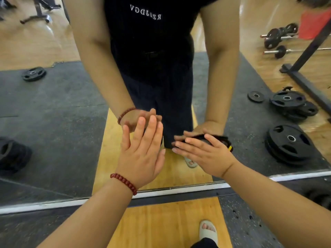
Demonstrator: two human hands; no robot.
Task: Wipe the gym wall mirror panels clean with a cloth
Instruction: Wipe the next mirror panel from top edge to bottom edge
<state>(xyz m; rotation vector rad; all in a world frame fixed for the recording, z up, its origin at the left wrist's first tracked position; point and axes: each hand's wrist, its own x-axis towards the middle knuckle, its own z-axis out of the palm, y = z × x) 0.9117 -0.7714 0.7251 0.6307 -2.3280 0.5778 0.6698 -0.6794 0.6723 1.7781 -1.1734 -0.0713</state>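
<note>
The wall mirror point(53, 113) fills most of the view and reflects me and the gym behind. My left hand point(141, 154), with a red bead bracelet at the wrist, lies flat against the glass with straight fingers. My right hand point(204, 154) presses a dark cloth point(222, 140) against the mirror low down, fingers straight and pointing left. Only the cloth's upper edge and a yellow tag show past the hand.
The mirror's white bottom edge point(179, 191) meets a dark skirting above a wooden floor strip point(161, 221) flanked by speckled rubber mat. My sandalled foot point(208, 231) stands close to the wall. Weight plates and barbells appear only as reflections.
</note>
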